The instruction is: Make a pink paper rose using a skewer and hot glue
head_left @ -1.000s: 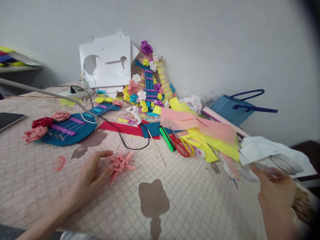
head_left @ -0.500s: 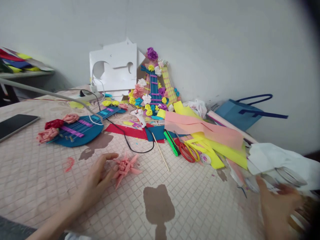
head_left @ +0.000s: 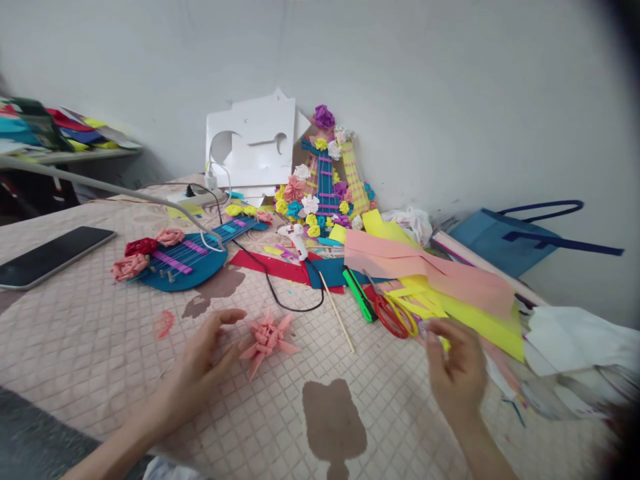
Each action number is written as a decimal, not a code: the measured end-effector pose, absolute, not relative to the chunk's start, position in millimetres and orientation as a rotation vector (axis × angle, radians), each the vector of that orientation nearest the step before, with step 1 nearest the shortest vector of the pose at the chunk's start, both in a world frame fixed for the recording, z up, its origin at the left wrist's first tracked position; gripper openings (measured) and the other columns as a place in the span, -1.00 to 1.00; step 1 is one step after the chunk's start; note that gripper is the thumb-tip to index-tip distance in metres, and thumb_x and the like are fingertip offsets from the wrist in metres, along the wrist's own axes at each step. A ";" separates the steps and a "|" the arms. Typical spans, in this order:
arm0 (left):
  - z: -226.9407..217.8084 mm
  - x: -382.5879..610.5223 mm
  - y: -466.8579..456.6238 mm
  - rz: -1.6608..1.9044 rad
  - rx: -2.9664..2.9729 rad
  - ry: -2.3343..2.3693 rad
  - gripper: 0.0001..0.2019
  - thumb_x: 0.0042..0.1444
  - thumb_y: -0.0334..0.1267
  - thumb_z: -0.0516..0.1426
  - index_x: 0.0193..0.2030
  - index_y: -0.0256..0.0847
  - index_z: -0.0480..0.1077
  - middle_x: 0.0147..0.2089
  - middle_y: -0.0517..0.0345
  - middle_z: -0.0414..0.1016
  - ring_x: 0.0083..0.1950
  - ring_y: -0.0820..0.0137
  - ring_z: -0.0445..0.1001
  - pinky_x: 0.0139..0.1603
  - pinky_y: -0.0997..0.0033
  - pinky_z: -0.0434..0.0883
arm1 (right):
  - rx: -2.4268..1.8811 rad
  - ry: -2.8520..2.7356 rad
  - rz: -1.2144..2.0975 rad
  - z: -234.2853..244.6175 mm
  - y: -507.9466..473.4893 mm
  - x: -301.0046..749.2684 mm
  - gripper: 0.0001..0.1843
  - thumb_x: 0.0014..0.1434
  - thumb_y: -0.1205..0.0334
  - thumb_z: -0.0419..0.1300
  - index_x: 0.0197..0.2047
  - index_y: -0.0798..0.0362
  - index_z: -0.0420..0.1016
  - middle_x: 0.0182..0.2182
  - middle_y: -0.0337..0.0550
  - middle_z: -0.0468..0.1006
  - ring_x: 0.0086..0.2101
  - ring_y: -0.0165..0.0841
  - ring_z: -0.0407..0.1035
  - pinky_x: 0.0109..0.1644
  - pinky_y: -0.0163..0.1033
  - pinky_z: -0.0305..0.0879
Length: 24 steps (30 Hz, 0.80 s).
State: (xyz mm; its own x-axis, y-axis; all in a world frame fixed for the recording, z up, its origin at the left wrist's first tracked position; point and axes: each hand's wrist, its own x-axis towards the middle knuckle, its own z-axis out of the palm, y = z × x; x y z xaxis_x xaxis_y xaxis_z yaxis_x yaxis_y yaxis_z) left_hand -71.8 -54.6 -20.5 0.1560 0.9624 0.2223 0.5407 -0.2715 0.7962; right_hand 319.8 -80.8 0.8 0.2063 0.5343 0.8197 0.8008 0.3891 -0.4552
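On the patterned tablecloth lies a pink folded-paper star [head_left: 270, 339], with pointed arms and a knobbly middle. My left hand [head_left: 207, 363] rests just left of it, thumb and fingers apart, holding nothing. On the other side, my right hand [head_left: 457, 373] has its thumb and forefinger closed at a small roll of tape [head_left: 423, 328], mostly hidden by the fingers. Scissors [head_left: 393, 317] with red and yellow handles lie right beside those fingertips. Left of them are a green cutter knife [head_left: 360, 295] and a thin wooden stick [head_left: 337, 313].
A white glue gun [head_left: 295, 240] with a black cord stands behind. Blue paper guitar [head_left: 200, 257] and phone [head_left: 55, 257] lie left. Pink and yellow sheets [head_left: 390, 257], a blue bag [head_left: 505, 240] and white plastic [head_left: 565, 340] fill the right. Flower-covered guitars [head_left: 327, 180] lean at the wall.
My right hand has come left from the plastic at the far right to the roll of tape. The view has turned slightly left. My left hand remains beside the star, slightly apart from it.
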 end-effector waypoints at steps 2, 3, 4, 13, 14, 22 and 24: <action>-20.1 -74.1 -55.2 1.003 1.928 1.419 -0.64 0.22 -0.06 0.03 0.12 -0.07 0.20 0.12 0.07 0.36 0.07 0.23 0.42 0.03 0.18 0.42 | -1.159 -1.687 -0.229 12.1 -69.3 279.7 -0.78 0.17 0.34 0.14 -0.10 -0.05 0.42 -0.23 -0.11 0.47 -0.16 -0.19 0.38 -0.04 0.03 0.33; -19.8 -74.7 -55.1 1.001 1.936 1.411 -0.64 0.23 -0.07 0.03 0.12 -0.07 0.20 0.14 0.07 0.35 0.09 0.23 0.40 0.07 0.15 0.39 | -1.118 -1.789 -0.211 17.7 -64.7 260.6 -0.75 0.17 0.37 0.12 -0.08 -0.06 0.41 -0.22 -0.11 0.47 -0.16 -0.21 0.39 -0.05 0.01 0.34; -19.5 -74.8 -54.9 1.000 1.936 1.403 -0.65 0.23 -0.07 0.03 0.12 -0.07 0.19 0.15 0.07 0.34 0.11 0.23 0.38 0.10 0.14 0.37 | -1.078 -1.852 -0.177 22.2 -60.4 242.8 -0.73 0.18 0.39 0.11 -0.07 -0.06 0.41 -0.20 -0.10 0.47 -0.15 -0.22 0.39 -0.06 -0.01 0.35; -22.7 -58.1 -49.1 1.122 2.000 1.405 -0.61 0.13 -0.14 0.09 0.09 -0.16 0.20 0.07 -0.01 0.37 0.10 0.19 0.38 0.08 0.08 0.38 | -0.819 -2.060 0.297 4.9 -50.7 161.8 -0.67 0.22 0.43 0.03 0.02 -0.04 0.35 -0.14 -0.08 0.42 -0.09 -0.28 0.35 -0.04 -0.11 0.38; -24.7 -56.0 -48.3 1.145 2.010 1.419 -0.61 0.12 -0.15 0.10 0.08 -0.16 0.21 0.05 -0.02 0.38 0.09 0.18 0.39 0.07 0.07 0.38 | -0.831 -2.065 0.320 1.5 -52.5 161.9 -0.66 0.23 0.44 0.03 0.03 -0.04 0.35 -0.13 -0.08 0.42 -0.08 -0.28 0.34 -0.02 -0.10 0.37; -35.1 -51.9 -48.9 1.142 2.027 1.459 -0.60 0.11 -0.19 0.12 0.10 -0.13 0.18 0.07 -0.04 0.37 0.11 0.14 0.36 0.09 0.00 0.33 | -0.921 -2.005 0.409 -9.2 -56.0 168.1 -0.67 0.21 0.45 0.03 0.00 -0.05 0.36 -0.12 -0.10 0.41 -0.07 -0.29 0.33 0.01 -0.11 0.34; -35.3 -52.6 -48.9 1.134 2.047 1.474 -0.59 0.11 -0.20 0.12 0.10 -0.13 0.18 0.07 -0.03 0.36 0.12 0.13 0.35 0.10 -0.01 0.32 | -0.925 -1.990 0.410 -9.2 -55.5 167.6 -0.66 0.21 0.46 0.03 0.00 -0.05 0.36 -0.12 -0.12 0.41 -0.07 -0.31 0.33 0.02 -0.13 0.32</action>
